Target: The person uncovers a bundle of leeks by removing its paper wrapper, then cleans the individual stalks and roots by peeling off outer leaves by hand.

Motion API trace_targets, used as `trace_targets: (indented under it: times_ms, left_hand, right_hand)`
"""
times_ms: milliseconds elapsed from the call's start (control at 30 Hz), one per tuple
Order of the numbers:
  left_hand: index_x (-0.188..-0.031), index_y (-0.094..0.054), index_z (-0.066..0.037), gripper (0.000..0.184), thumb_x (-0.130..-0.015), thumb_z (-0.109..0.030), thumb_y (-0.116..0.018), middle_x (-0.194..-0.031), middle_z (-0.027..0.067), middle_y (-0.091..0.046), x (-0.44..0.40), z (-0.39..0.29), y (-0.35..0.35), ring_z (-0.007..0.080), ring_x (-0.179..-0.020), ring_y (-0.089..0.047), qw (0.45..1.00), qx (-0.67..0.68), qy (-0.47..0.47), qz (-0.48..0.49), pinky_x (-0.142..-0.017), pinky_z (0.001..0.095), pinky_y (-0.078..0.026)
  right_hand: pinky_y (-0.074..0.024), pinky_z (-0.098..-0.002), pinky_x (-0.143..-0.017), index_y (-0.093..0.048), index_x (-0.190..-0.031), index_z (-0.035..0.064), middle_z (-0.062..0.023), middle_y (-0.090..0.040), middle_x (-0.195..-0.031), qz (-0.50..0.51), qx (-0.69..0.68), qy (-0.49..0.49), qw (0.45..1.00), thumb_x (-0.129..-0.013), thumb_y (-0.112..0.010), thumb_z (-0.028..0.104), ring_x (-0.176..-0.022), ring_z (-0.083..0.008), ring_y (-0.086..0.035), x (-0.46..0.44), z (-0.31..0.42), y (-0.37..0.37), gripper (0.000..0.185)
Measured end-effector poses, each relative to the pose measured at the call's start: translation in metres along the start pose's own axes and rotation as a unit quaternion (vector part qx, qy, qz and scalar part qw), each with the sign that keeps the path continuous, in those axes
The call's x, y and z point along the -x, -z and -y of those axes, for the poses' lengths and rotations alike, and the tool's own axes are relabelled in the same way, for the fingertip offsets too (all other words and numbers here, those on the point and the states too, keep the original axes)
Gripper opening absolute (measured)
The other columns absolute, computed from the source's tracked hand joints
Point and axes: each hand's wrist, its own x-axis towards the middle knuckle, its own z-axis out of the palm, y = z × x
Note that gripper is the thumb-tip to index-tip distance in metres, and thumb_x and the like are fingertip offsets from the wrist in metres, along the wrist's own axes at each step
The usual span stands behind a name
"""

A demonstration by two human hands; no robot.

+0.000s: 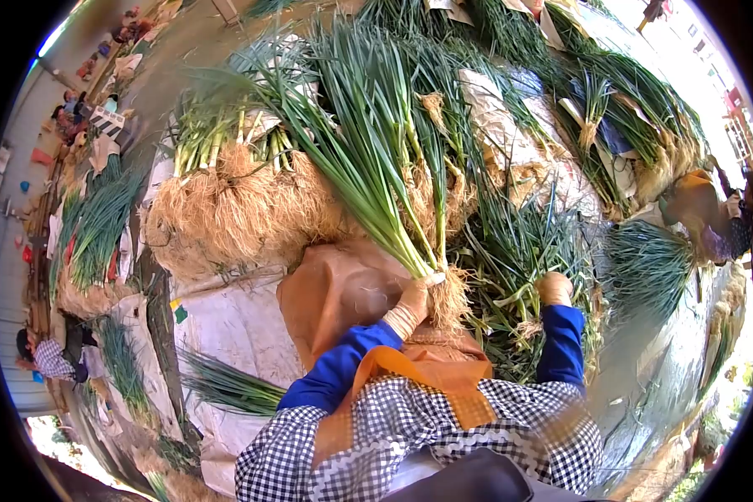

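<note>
1 bunch in left hand, right hand at 1 pile.

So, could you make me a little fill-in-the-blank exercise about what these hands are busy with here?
The left hand grips a bunch of long, green-leaved plants just above their stringy, tan ____. The ____ hand is at a tangled heap of dark green leafy plants. The long sleeves on both forearms are coloured ____. The checked cloth garment is patterned in black and ____.

Missing words: roots; right; blue; white.
</note>
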Motion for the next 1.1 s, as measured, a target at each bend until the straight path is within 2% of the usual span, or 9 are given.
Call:
trace_targets:
  times_ms: [233, 433, 567, 633, 700, 767, 833, 1000, 1100]
  left_hand:
    - [-0.099, -0.057, -0.001, 0.024, -0.075, 0.0, -0.058, -0.084, 0.0034, -0.059, 0.001, 0.004, 0.002, 0.017, -0.078, -0.059, 0.999, -0.015, -0.03, 0.039, -0.071, 0.0297, -0.051]
    - [-0.095, -0.059, -0.004, 0.021, -0.074, -0.002, -0.061, -0.085, 0.0033, -0.061, 0.003, 0.008, -0.003, 0.0164, -0.078, -0.059, 0.997, 0.008, -0.074, -0.035, -0.073, 0.0298, -0.05]
    - [-0.095, -0.057, -0.003, 0.018, -0.076, -0.003, -0.056, -0.081, 0.0065, -0.061, -0.004, 0.007, 0.001, 0.0194, -0.076, -0.06, 0.995, 0.006, -0.072, -0.074, -0.071, 0.0306, -0.051]
    - [-0.093, -0.058, -0.002, 0.017, -0.077, -0.002, -0.055, -0.081, 0.0058, -0.061, 0.001, -0.006, -0.011, 0.0187, -0.074, -0.06, 0.997, 0.056, -0.049, 0.007, -0.07, 0.0297, -0.051]
    - [-0.095, -0.059, -0.002, 0.017, -0.079, -0.006, -0.053, -0.086, 0.0075, -0.063, -0.015, 0.002, 0.019, 0.0189, -0.077, -0.06, 0.994, 0.106, -0.022, -0.011, -0.071, 0.0297, -0.052]
    - [-0.1, -0.058, -0.001, 0.022, -0.08, -0.008, -0.052, -0.091, 0.0089, -0.063, -0.011, 0.002, 0.023, 0.0201, -0.08, -0.061, 0.992, 0.117, 0.002, -0.046, -0.071, 0.0324, -0.053]
    - [-0.108, -0.053, 0.002, 0.031, -0.08, -0.011, -0.049, -0.098, 0.0132, -0.061, -0.002, -0.007, 0.025, 0.0246, -0.083, -0.061, 0.972, 0.198, 0.075, 0.1, -0.072, 0.0372, -0.053]
    - [-0.109, -0.052, 0.003, 0.035, -0.076, -0.01, -0.051, -0.098, 0.017, -0.06, 0.019, -0.023, 0.013, 0.0269, -0.085, -0.06, 0.968, 0.175, 0.07, 0.168, -0.074, 0.037, -0.052]
    - [-0.104, -0.053, 0.002, 0.029, -0.077, -0.01, -0.052, -0.091, 0.0125, -0.059, 0.036, -0.037, 0.007, 0.0221, -0.081, -0.06, 0.996, 0.065, 0.017, 0.066, -0.071, 0.0328, -0.053]
  right_hand:
    - [-0.0455, -0.0309, -0.062, -0.063, -0.092, 0.0036, -0.0105, -0.06, -0.068, 0.173, -0.591, 0.152, 0.773, -0.085, -0.054, 0.043, -0.066, -0.0178, -0.058, -0.032, 0.191, 0.009, 0.041]
    - [-0.0436, -0.0401, -0.059, -0.064, -0.08, 0.005, -0.0165, -0.061, -0.069, -0.179, -0.413, 0.093, 0.888, -0.088, -0.047, 0.045, -0.062, -0.0341, -0.056, -0.03, 0.221, -0.036, 0.044]
    - [-0.0383, -0.0321, -0.048, -0.057, -0.069, 0.0054, -0.0031, -0.048, -0.053, -0.016, -0.631, 0.176, 0.756, -0.091, -0.049, 0.035, -0.046, -0.0174, -0.044, 0.037, 0.167, -0.016, 0.038]
    - [-0.0364, -0.031, -0.046, -0.053, -0.065, 0.007, -0.0003, -0.045, -0.051, -0.332, -0.368, 0.335, 0.801, -0.088, -0.053, 0.035, -0.046, -0.0133, -0.041, 0.046, 0.113, -0.028, 0.036]
    - [-0.0399, -0.0331, -0.049, -0.056, -0.069, 0.0072, -0.005, -0.049, -0.056, -0.026, -0.724, 0.026, 0.688, -0.086, -0.057, 0.033, -0.05, -0.0196, -0.046, 0.055, 0.046, -0.005, 0.031]
    - [-0.0446, -0.0349, -0.056, -0.061, -0.08, 0.0063, -0.0089, -0.056, -0.065, -0.06, -0.149, -0.016, 0.987, -0.084, -0.058, 0.034, -0.062, -0.0235, -0.055, 0.023, -0.009, -0.024, 0.028]
    - [-0.0475, -0.0335, -0.067, -0.064, -0.092, 0.0056, -0.0117, -0.062, -0.081, -0.166, -0.021, 0.074, 0.983, -0.085, -0.057, 0.035, -0.077, -0.0227, -0.06, 0.02, 0.015, -0.012, 0.031]
    - [-0.0438, -0.0255, -0.067, -0.054, -0.115, 0.0017, -0.0064, -0.061, -0.089, 0.275, -0.74, 0.153, 0.595, -0.094, -0.035, 0.044, -0.074, -0.0119, -0.055, 0.0, 0.171, 0.004, 0.051]
    - [-0.0414, -0.0226, -0.056, -0.06, -0.098, 0.0036, 0.0003, -0.056, -0.073, 0.084, -0.685, 0.277, 0.669, -0.091, -0.049, 0.035, -0.061, -0.0086, -0.05, 0.006, 0.205, 0.03, 0.034]
